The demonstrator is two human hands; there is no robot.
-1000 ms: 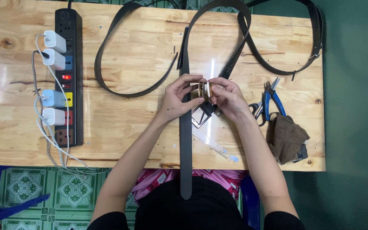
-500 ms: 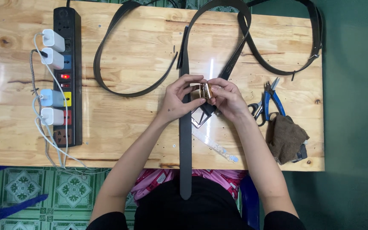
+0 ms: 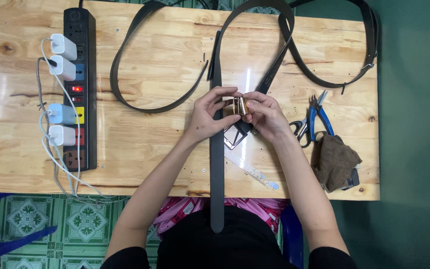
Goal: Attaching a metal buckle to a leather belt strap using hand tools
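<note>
Nothing visibly moved since before: gold buckle [image 3: 238,105] pinched between left hand [image 3: 210,115] and right hand [image 3: 266,115] grips, above dark belt [image 3: 217,164]

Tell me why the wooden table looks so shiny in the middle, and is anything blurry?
In the head view, a lamp overhead throws white glare on the varnished table, brightest in a streak just above the gold buckle that the left hand and right hand pinch; another glare patch sits at the far left edge. The picture is mostly sharp; only the buckle's small details are too fine to read.

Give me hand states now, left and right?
Left hand: closed, pinching the brass buckle.
Right hand: closed on the same buckle, above the dark belt.
</note>
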